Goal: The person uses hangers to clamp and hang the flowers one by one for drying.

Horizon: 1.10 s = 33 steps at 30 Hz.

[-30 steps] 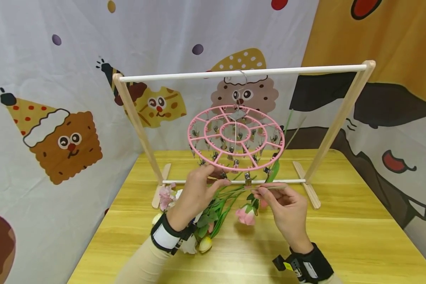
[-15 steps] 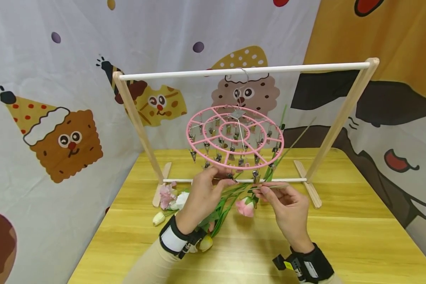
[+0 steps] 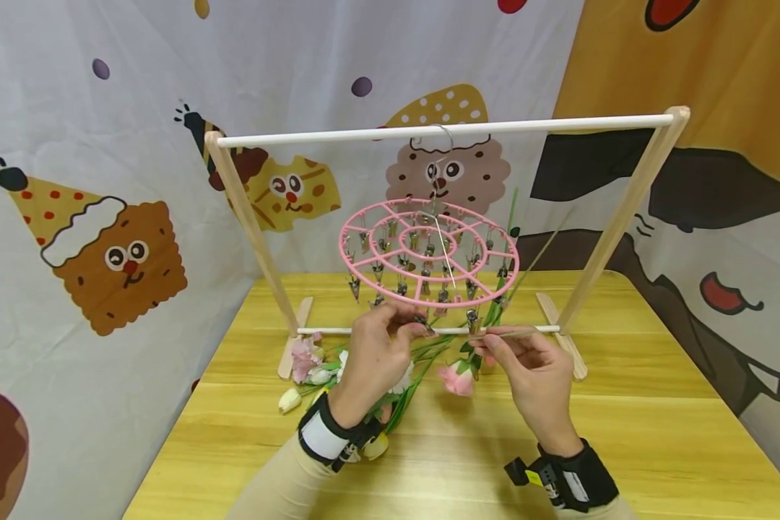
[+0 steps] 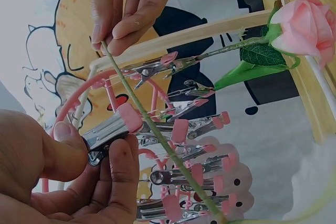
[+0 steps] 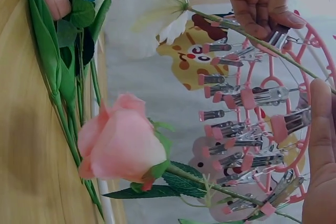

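A round pink clip hanger (image 3: pixel 458 305) hangs from the rack, with several metal clips below it. My left hand (image 3: pixel 380 343) pinches one pink-tipped clip (image 4: pixel 107 132) between thumb and fingers at the hanger's near side. My right hand (image 3: pixel 536 375) pinches the end of a thin green stem (image 4: pixel 157 135), which runs across in front of that clip's pink tips. At the stem's other end is a white flower (image 5: pixel 176 22), under my left hand in the right wrist view. A pink rose (image 5: pixel 121 142) hangs head down, its stem held in another clip.
The wooden rack (image 3: pixel 253 231) with a white top bar (image 3: pixel 338 134) stands on the wooden table (image 3: pixel 624 433). More artificial flowers lie under the left arm, including a white tulip (image 3: pixel 289 400) and a pink flower (image 3: pixel 305 357). A patterned curtain (image 3: pixel 266 65) hangs behind.
My left hand has shifted right with the clip, and the hanger has turned slightly. My right hand has moved a little right with the stem; the pink rose has swung slightly.
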Each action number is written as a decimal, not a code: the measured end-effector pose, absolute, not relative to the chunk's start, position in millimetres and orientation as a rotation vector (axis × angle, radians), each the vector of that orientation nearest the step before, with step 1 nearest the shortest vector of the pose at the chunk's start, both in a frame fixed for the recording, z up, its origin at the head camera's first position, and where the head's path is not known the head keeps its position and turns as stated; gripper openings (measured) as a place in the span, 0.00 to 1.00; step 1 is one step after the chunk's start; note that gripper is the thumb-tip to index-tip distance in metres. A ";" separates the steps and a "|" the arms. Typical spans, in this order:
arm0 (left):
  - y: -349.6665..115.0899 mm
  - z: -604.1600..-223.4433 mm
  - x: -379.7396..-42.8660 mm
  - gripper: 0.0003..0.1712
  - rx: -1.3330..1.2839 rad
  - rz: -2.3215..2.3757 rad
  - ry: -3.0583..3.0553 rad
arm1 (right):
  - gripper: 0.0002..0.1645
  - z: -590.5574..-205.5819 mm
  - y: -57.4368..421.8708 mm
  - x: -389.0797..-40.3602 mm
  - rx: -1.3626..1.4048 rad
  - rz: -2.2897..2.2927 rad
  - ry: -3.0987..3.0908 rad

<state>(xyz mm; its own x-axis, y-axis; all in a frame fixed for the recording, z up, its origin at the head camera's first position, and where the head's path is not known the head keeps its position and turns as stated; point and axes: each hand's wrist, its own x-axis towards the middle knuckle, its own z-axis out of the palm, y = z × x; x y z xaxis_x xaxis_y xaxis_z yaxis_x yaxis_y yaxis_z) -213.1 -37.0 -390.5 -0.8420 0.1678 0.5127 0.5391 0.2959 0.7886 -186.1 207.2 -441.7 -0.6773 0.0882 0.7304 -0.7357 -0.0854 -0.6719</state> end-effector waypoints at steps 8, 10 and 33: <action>-33.4 -390.4 -214.4 0.08 -0.627 -1.544 -2.222 | 0.12 -439.3 209.2 -187.3 0.711 1.830 -1.593; -32.9 -390.6 -215.0 0.09 -0.628 -1.540 -2.225 | 0.12 -438.8 209.3 -187.8 0.716 1.836 -1.581; -31.7 -392.1 -216.8 0.08 -0.589 -1.553 -2.207 | 0.13 -437.6 208.5 -190.6 0.740 1.829 -1.587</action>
<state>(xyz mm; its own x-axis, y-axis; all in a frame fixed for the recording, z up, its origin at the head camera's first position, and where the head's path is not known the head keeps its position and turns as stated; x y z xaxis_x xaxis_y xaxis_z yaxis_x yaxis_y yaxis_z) -216.8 -31.7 -392.1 -0.8412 0.1202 0.5272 0.5368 0.3026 0.7875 -190.6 208.5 -437.6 -0.6648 0.0798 0.7428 -0.7466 -0.1051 -0.6569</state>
